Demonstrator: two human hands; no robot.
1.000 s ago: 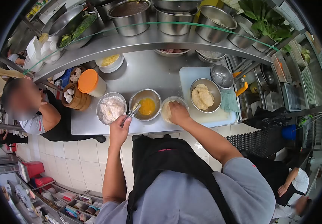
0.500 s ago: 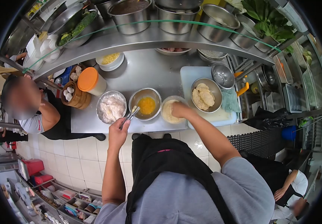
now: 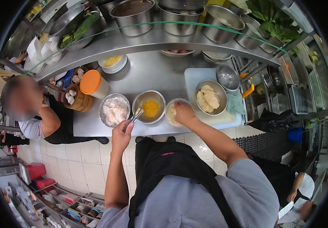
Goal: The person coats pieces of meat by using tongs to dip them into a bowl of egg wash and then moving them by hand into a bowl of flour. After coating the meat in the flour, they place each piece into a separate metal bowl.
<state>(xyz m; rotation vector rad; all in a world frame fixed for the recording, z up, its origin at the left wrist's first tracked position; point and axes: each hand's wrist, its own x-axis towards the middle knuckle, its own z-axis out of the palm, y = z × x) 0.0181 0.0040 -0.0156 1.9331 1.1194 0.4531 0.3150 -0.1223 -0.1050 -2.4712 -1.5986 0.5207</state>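
Observation:
Metal tongs (image 3: 132,121) are gripped in my left hand (image 3: 121,136), their food-coated tips at the left rim of a steel bowl (image 3: 139,99) of beaten egg (image 3: 150,108). My right hand (image 3: 185,113) reaches down into a bowl of pale crumbs (image 3: 170,114); its fingers are curled, and whatever they hold is hidden. Left of the egg stands a bowl of white flour (image 3: 115,110) with pale lumps in it. On the right, a steel bowl (image 3: 222,93) holds several crumb-coated pieces (image 3: 208,98).
A white cutting board (image 3: 194,76) lies under the right-hand bowl, beside a green cloth (image 3: 235,102). An orange-lidded tub (image 3: 90,82) and bamboo steamers (image 3: 81,101) stand at left. A steel shelf (image 3: 145,41) with pots runs overhead. One person (image 3: 38,110) stands at left, another (image 3: 299,186) behind right.
My right hand has shifted slightly within the crumb bowl, its knuckles higher and more in view. My left hand and the tongs stay nearly still. The person behind right now holds something white.

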